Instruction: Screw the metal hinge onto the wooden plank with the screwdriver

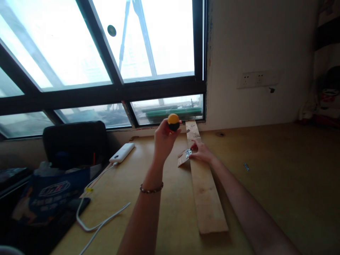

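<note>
Your L hand point(164, 139) grips yellow handle point(173, 120); R hand point(202, 152) on hinge point(188, 153) b/w plank point(207, 193) & block point(182, 159), grip unclear; metal bits point(247, 166) apparently unfitted.

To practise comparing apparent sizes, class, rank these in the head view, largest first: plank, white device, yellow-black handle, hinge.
1. Plank
2. White device
3. Yellow-black handle, seen end-on; perhaps enlarged by nearness to the camera
4. Hinge, as far as it shows
</note>
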Tool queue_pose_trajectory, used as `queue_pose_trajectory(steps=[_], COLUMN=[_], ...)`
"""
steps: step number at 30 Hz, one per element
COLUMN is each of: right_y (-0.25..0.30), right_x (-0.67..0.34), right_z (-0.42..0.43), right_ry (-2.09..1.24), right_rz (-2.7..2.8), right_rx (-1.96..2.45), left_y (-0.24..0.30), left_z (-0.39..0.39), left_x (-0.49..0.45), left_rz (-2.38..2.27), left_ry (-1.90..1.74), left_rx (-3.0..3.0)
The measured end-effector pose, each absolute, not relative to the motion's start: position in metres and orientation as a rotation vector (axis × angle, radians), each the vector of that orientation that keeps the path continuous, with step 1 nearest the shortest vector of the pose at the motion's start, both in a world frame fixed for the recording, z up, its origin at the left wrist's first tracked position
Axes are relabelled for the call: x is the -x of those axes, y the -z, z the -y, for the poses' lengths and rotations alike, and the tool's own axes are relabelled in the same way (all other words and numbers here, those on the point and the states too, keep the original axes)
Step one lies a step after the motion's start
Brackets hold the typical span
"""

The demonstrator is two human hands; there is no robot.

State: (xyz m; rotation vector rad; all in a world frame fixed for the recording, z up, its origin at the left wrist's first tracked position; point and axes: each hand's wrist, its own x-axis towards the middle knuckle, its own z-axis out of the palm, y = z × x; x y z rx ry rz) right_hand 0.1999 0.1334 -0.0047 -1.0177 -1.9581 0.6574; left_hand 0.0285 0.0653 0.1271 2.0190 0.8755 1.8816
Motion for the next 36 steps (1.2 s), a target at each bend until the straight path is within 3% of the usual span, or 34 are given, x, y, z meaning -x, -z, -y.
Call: queue_pose_trajectory(steps=[6, 10, 15, 20, 27, 36], right_y=[0.004, 0.008, 0.024, 0.045, 0.053, 0.066], right_x=[-0.197, -0.205, -0.258, -0.326, -0.353, -0.361], right_z=[-0.128, -0.112, -0.071, -0.045, -0.042, -0.051], right_ry=[-0.628, -0.468, -0.126, 0.18, 0.182, 0.028], right_rz=[1.957, 1.871, 1.785, 1.689, 1.447, 1.52], right_rx=[1.031, 1.042, 1.154, 1.649, 2.325, 2.293], left_y=[-0.04, 0.009, 0.022, 0.02, 0.031, 0.042], left_z=[-0.027, -0.011, -0.012, -0.014, -0.021, -0.026], left_x=[0.011, 0.049, 0.063, 0.061, 0.065, 0.07], left_rz=[-1.458, -1.595, -1.521, -1.413, -1.179, -1.098], left_ry=[-1.455, -1.207, -0.96, -0.782, -0.81, -1.092], left_rx=[-2.595, -2.74, -2.806, -2.855, -2.7, -2.169])
